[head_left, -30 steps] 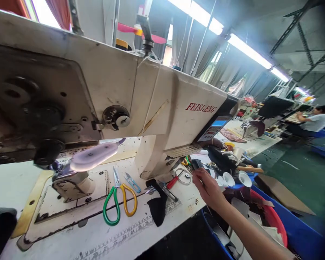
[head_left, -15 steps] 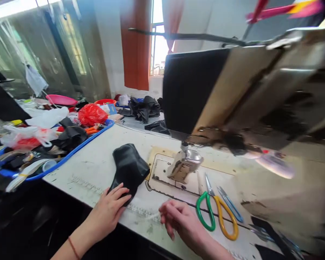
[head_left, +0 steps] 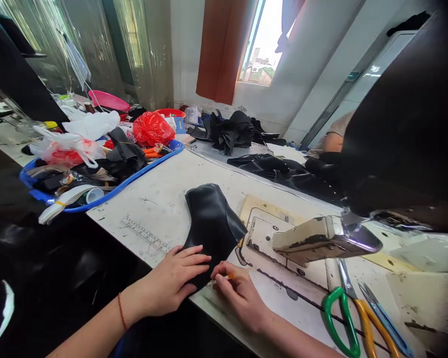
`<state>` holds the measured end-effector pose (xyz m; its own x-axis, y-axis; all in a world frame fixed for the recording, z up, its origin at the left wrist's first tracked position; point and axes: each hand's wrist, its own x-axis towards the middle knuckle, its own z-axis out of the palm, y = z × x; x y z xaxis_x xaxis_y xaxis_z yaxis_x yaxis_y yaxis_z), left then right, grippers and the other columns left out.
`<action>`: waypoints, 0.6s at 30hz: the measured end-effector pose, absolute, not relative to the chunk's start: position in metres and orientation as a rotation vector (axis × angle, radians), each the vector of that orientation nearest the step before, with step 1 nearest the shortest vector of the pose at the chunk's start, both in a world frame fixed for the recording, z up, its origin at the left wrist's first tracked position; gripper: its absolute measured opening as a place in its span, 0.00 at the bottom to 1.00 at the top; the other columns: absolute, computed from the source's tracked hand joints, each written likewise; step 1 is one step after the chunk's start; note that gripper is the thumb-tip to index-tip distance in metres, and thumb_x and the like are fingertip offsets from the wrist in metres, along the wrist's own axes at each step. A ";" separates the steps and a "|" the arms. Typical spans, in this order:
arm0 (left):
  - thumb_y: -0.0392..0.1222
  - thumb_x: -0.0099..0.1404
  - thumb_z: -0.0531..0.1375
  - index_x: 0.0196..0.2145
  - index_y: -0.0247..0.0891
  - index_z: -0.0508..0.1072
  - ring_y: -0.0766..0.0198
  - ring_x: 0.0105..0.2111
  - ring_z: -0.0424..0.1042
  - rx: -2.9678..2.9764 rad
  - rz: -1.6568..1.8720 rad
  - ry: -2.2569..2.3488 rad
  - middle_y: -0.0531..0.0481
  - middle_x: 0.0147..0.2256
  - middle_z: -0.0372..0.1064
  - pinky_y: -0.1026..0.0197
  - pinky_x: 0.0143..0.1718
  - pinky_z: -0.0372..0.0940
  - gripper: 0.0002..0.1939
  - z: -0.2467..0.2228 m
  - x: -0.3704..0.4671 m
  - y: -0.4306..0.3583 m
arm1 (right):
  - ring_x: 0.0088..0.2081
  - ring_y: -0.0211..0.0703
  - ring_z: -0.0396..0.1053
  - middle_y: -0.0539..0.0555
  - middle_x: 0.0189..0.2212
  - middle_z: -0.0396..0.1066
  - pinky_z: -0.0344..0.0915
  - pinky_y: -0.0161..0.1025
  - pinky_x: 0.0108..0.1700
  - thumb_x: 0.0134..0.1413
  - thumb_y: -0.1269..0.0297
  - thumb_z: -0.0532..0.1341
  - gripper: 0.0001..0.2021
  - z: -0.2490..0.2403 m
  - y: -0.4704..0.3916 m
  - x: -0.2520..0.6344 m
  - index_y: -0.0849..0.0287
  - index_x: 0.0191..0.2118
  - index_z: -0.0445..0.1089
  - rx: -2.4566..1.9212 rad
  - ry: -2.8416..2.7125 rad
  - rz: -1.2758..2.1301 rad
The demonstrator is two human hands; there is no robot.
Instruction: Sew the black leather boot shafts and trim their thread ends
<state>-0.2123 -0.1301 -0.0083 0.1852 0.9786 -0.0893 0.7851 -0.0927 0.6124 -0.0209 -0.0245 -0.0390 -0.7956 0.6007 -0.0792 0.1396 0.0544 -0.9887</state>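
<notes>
A black leather piece (head_left: 211, 214), sewn with a seam along its right side, lies on the white sewing machine table. My left hand (head_left: 181, 276) rests flat over its lower end, fingers stretched out. Close to the leather's lower right edge, my right hand (head_left: 239, 293) pinches a thin pen-like stick (head_left: 229, 277), whitish at the tip and orange further back. My fingers hide most of the stick, and I cannot tell whether its tip touches the leather.
Right of the leather stands the sewing machine head (head_left: 321, 236). Scissors (head_left: 343, 318) with green and yellow handles lie beside blue thread snips (head_left: 386, 318). A crammed blue tray (head_left: 134, 176) is at left. Black pieces (head_left: 276, 169) are heaped behind; a person's arm (head_left: 334, 141) shows beyond.
My right hand has come up to the leather's edge with the stick in its pinch. My left hand stays on the leather. The view has swung, shifting everything.
</notes>
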 end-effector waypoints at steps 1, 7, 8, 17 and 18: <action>0.29 0.62 0.56 0.60 0.50 0.66 0.52 0.67 0.50 1.938 0.446 1.634 0.52 0.63 0.60 0.39 0.66 0.47 0.30 -0.008 -0.212 -0.129 | 0.23 0.34 0.58 0.47 0.22 0.63 0.54 0.34 0.26 0.57 0.60 0.58 0.09 -0.041 -0.026 -0.020 0.59 0.30 0.67 -0.673 -2.085 1.638; 0.32 0.64 0.55 0.60 0.45 0.66 0.52 0.67 0.48 1.912 0.325 1.650 0.53 0.65 0.57 0.40 0.66 0.44 0.27 -0.003 -0.213 -0.126 | 0.22 0.32 0.61 0.47 0.23 0.63 0.57 0.30 0.24 0.57 0.73 0.54 0.06 -0.051 -0.033 -0.020 0.56 0.31 0.62 -0.370 -2.291 0.984; 0.33 0.64 0.54 0.60 0.45 0.66 0.52 0.68 0.48 1.913 0.321 1.648 0.54 0.65 0.57 0.41 0.66 0.44 0.26 -0.003 -0.213 -0.126 | 0.22 0.32 0.61 0.47 0.23 0.63 0.57 0.29 0.24 0.57 0.74 0.54 0.06 -0.051 -0.034 -0.021 0.56 0.31 0.61 -0.357 -2.295 0.958; 0.35 0.65 0.54 0.60 0.48 0.66 0.53 0.68 0.46 1.854 0.316 1.642 0.57 0.65 0.55 0.40 0.66 0.41 0.25 -0.004 -0.212 -0.125 | 0.22 0.32 0.62 0.47 0.24 0.63 0.58 0.29 0.25 0.59 0.74 0.53 0.07 -0.053 -0.033 -0.019 0.56 0.32 0.61 -0.390 -2.323 0.916; 0.35 0.65 0.54 0.60 0.48 0.66 0.53 0.68 0.46 1.852 0.322 1.644 0.57 0.65 0.55 0.40 0.66 0.41 0.25 -0.004 -0.213 -0.125 | 0.22 0.32 0.61 0.47 0.24 0.63 0.59 0.29 0.25 0.59 0.74 0.53 0.07 -0.052 -0.032 -0.019 0.56 0.32 0.61 -0.376 -2.327 0.919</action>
<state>-0.2126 -0.1245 -0.0044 0.1905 0.9559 -0.2235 0.8009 -0.0198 0.5984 -0.0188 -0.0323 -0.0523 -0.7783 0.4570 0.4306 0.0396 0.7201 -0.6927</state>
